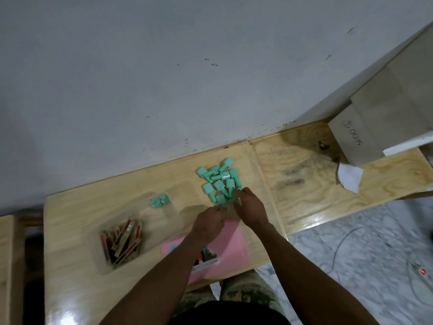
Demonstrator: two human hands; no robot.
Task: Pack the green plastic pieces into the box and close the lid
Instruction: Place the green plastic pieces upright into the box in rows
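Note:
A pile of several green plastic pieces [219,180] lies on the wooden table [77,207], towards the wall. My right hand [251,208] is at the pile's near right edge, with its fingers pinched around a green piece [231,196]. Just left of it, my left hand [208,222] has its fingers curled at the pile's near edge, and I cannot make out whether it holds anything. A few more green pieces [159,201] sit apart to the left, inside a clear plastic box [174,221] that is hard to see.
A clear tray [96,254] with several red and brown packets stands at the left front. A pink flat item [234,249] lies under my forearms. Cardboard boxes [358,141] and white paper [350,179] are at the right. The wall runs behind the table.

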